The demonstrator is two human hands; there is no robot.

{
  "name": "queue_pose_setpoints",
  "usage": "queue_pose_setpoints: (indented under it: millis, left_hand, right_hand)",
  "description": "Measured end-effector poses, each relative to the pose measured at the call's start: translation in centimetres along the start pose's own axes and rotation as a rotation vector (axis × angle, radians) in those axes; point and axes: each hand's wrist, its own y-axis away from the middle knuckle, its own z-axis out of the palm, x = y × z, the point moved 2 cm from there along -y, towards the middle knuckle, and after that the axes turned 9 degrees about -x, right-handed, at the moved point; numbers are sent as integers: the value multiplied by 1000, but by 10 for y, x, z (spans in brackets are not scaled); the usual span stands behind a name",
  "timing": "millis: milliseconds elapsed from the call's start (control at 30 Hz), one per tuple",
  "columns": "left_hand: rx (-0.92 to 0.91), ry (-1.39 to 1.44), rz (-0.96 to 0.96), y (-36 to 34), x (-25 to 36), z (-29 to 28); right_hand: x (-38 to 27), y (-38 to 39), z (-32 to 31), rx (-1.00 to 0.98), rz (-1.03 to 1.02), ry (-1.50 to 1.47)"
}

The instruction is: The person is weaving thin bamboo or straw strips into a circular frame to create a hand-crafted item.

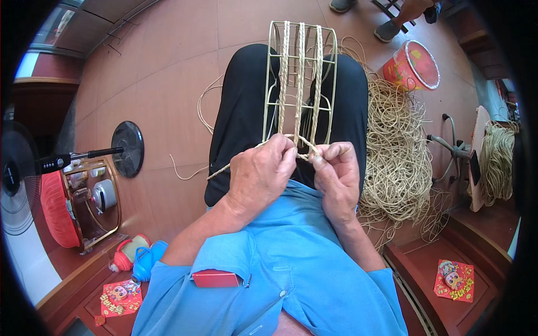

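Note:
A long cream wire frame point(273, 56) lies across my thighs, its far end beyond my knees. Three lengths of twisted straw-coloured cord point(300, 73) run along its top. At the frame's near end my left hand point(258, 171) is closed, thumb and fingers pinched on the cord near the middle length. My right hand point(339, 176) pinches the cord beside the right-hand length, thumb against forefinger. A short stretch of cord crosses between the two hands. One loose tail point(218, 172) comes out to the left from under my left hand and trails toward the floor.
A big tangled heap of cord point(395, 151) spreads on the floor at my right, by a red bucket point(412, 64). Another person's foot point(386, 31) shows at the top. On the left stand a fan point(17, 173), its round base point(128, 148) and a red-covered rack point(59, 210).

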Motion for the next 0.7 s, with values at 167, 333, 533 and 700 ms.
queue_pose_setpoints:
  millis: [167,333,533,700]
  left_hand:
    - [103,75,138,10,-6,1]
    - [145,-102,357,7,-10,2]
    - [48,-349,368,9,-14,0]
    - [231,-426,543,9,-3,-2]
  right_hand:
    - [-8,-1,-13,-42,72,-81]
    - [-9,-4,-17,-38,68,-63]
    - [-11,-6,-18,-15,94,-91]
    - [-15,-6,-22,-62,94,-192]
